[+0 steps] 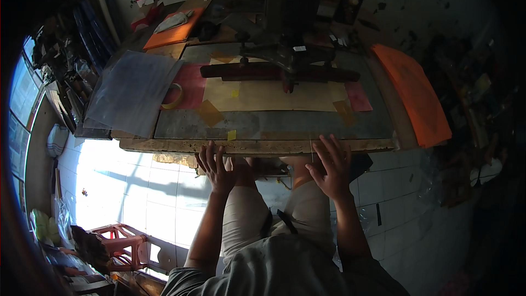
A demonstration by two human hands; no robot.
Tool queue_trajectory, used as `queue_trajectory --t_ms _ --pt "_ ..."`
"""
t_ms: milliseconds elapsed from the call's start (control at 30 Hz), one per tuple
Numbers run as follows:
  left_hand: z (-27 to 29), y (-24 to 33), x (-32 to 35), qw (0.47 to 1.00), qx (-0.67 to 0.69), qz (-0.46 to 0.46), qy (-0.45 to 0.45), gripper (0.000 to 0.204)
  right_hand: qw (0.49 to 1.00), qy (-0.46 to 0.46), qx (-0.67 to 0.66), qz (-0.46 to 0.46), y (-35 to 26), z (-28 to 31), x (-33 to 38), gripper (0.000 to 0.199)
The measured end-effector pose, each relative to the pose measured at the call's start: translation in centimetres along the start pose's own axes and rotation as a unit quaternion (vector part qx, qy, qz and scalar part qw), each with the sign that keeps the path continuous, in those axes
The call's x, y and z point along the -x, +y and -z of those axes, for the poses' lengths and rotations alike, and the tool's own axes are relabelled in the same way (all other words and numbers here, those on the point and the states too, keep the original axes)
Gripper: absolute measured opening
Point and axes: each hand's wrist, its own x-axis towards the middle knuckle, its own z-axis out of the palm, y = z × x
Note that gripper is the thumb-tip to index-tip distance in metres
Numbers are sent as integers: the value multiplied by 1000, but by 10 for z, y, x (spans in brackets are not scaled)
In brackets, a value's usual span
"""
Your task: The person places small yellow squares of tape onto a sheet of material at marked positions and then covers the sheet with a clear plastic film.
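My left hand (217,171) is at the front edge of a worktable (263,145), fingers spread, holding nothing. Farther right, my right hand (332,167) is also open at that edge, its fingers apart. A thin bright line rises beside its thumb; I cannot make out what it is. Beyond both hands, a dark pressing bar (323,73) on a machine arm spans a pale yellow sheet (274,101). Red sheeting (192,79) shows at the sheet's ends. Brown tape pieces (210,113) lie at its corners, and a small yellow square (232,135) sits near the edge.
Clear plastic sheets (131,93) and a tape roll (173,96) lie at the left. An orange stack (413,96) rests at the right; another (174,33), topped by a pale cloth (174,21), lies far left. A red plastic stool (123,246) stands on the floor.
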Motion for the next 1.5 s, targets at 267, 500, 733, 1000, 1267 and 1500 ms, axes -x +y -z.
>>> queue_trajectory --t_ms 267,500,733,1000,1267,1500 --pt "14 10 -8 999 26 17 -14 64 998 -6 -46 30 -16 13 -32 31" --pt "14 11 -8 999 37 23 6 59 998 34 -26 36 -23 28 -55 30" --pt "26 13 -12 999 25 6 -45 71 999 16 -2 34 -18 24 -34 39" --pt "18 10 -10 1000 16 12 -10 55 997 58 -10 43 -26 31 -55 40" --pt "25 14 -13 1000 17 7 -25 60 998 43 -18 38 -27 64 -44 39" --pt "78 31 -78 992 106 71 -15 34 989 -82 -88 84 -27 80 34 33"
